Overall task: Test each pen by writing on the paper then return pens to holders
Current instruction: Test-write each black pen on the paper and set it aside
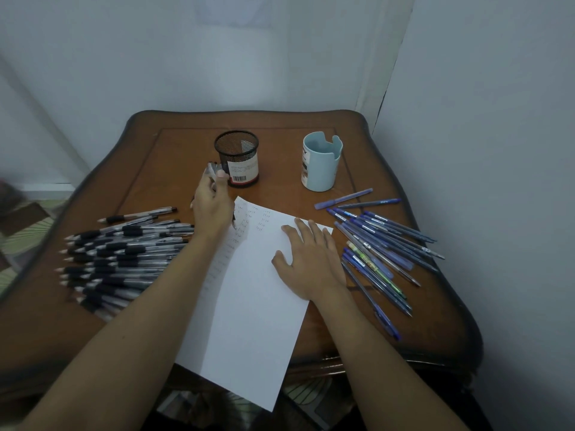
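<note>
A scalloped, glossy wooden table (174,169) bears the smooth white paper (249,306). Rubber-gripped black pens (124,259) are heaped left of it, with slim blue pens (382,244) to the right and a black mesh holder (238,150) beyond. The left hand (213,209) clutches several pens at the paper's far corner, and the right hand (311,262) lies flat on it with fingers spread.

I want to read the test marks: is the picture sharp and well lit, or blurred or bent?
Head view: dim, bluish light; the table edges bow from wide-angle distortion; the pens in the left hand look smeared; writing on the paper is too small to read.
</note>
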Action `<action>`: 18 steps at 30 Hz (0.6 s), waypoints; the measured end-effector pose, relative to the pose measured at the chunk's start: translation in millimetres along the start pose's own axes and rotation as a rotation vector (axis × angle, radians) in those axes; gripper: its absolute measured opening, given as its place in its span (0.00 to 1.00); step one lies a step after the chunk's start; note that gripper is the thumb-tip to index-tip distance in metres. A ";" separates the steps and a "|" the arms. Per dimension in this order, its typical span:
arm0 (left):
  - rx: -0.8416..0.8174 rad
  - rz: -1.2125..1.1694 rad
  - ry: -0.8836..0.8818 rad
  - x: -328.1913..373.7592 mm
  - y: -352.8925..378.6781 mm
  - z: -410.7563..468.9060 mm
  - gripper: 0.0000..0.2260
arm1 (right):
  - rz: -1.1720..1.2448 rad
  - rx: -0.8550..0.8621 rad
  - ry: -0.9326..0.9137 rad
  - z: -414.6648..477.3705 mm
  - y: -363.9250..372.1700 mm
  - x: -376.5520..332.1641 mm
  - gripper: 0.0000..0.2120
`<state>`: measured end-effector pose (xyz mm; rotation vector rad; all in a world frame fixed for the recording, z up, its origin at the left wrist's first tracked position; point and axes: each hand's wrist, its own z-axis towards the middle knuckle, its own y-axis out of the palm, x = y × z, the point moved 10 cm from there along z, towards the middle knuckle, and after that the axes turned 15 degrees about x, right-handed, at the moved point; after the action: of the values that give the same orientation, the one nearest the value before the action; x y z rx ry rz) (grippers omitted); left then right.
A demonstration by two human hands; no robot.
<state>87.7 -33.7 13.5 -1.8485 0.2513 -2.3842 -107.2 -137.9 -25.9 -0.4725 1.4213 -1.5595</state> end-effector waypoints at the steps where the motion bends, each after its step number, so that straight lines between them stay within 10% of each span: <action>1: 0.007 0.021 0.041 4.4 -3.7 3.1 0.18 | -0.003 -0.004 0.000 -0.2 0.1 -0.3 0.31; 18: 0.164 0.285 -0.093 -10.9 -54.1 61.5 0.13 | -0.025 -0.011 0.002 -0.8 -0.4 -0.8 0.34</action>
<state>150.6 17.7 28.9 -1.7149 0.2804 -2.0598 -107.6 -136.8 -25.5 -0.4974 1.4315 -1.5729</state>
